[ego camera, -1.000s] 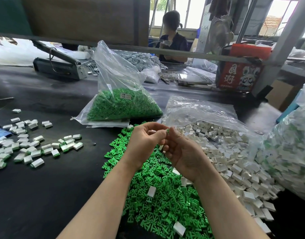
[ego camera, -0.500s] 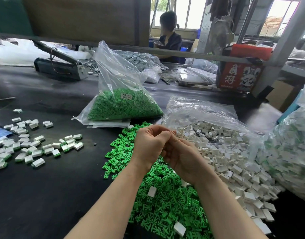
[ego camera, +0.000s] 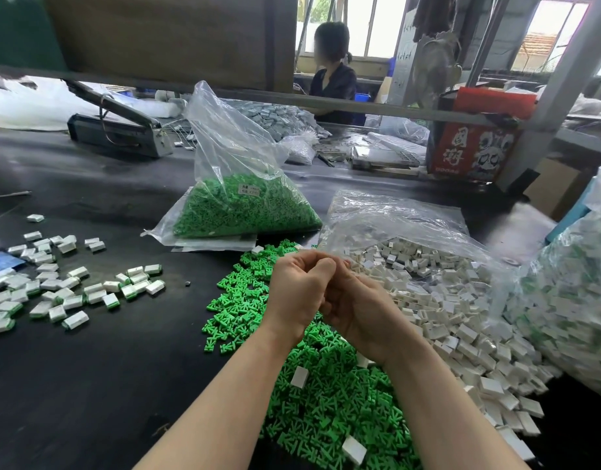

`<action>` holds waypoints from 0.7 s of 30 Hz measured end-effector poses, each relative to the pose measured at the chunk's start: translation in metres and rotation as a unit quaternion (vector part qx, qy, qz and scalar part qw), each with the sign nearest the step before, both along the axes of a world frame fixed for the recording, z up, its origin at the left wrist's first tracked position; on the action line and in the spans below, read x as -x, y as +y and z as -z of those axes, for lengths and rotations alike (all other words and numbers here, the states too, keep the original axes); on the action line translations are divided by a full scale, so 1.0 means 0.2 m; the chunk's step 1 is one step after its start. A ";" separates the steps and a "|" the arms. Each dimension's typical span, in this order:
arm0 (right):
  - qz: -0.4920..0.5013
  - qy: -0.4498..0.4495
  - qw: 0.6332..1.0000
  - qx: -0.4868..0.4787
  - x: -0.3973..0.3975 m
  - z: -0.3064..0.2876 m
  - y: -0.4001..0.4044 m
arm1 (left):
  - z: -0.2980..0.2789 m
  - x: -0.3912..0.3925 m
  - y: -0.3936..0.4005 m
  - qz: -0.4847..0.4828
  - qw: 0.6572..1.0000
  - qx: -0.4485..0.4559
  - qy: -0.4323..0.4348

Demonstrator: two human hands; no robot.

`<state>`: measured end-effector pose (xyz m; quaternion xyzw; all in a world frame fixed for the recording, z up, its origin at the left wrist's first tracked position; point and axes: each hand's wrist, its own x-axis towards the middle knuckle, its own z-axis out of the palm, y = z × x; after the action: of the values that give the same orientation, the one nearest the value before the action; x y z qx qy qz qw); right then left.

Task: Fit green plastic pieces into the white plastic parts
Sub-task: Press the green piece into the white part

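My left hand [ego camera: 299, 293] and my right hand [ego camera: 363, 317] are pressed together, fingers curled, above the loose heap of green plastic pieces [ego camera: 326, 418]. The left hand covers the right hand's fingertips, so the white part and green piece between them are hidden. A pile of white plastic parts [ego camera: 462, 317] spills from an open clear bag just right of my hands. Several white parts lie scattered on the green heap.
Fitted white-and-green parts [ego camera: 54, 290] lie spread on the black table at the left. A clear bag of green pieces [ego camera: 245, 208] stands behind the heap, a full bag [ego camera: 570, 300] at the right edge. A heat sealer [ego camera: 119, 130] and a seated person [ego camera: 333, 72] are beyond.
A second ago my left fingers pinched a white part and my right fingers a green piece, slightly apart. The hands have closed together and both pieces are now covered.
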<state>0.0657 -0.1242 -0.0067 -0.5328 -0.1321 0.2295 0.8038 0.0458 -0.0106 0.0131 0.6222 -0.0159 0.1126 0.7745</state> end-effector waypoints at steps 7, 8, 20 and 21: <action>-0.047 0.029 0.998 0.010 -0.01 0.01 0.00 | 0.01 0.01 -0.02 0.002 1.000 0.023 0.021; -0.041 0.024 0.999 0.012 -0.01 0.01 0.01 | 0.00 0.01 -0.01 0.002 0.999 0.026 0.020; 0.066 -0.084 0.993 0.054 0.02 -0.01 0.05 | 0.00 0.02 -0.05 0.053 0.993 0.101 0.024; 0.065 -0.089 0.992 0.056 0.02 -0.01 0.05 | 0.00 0.02 -0.06 0.053 0.993 0.105 0.026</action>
<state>0.0611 -0.1146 -0.0040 -0.6029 -0.1552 0.1356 0.7707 0.0419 -0.0225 0.0141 0.5382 -0.0171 0.0561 0.8408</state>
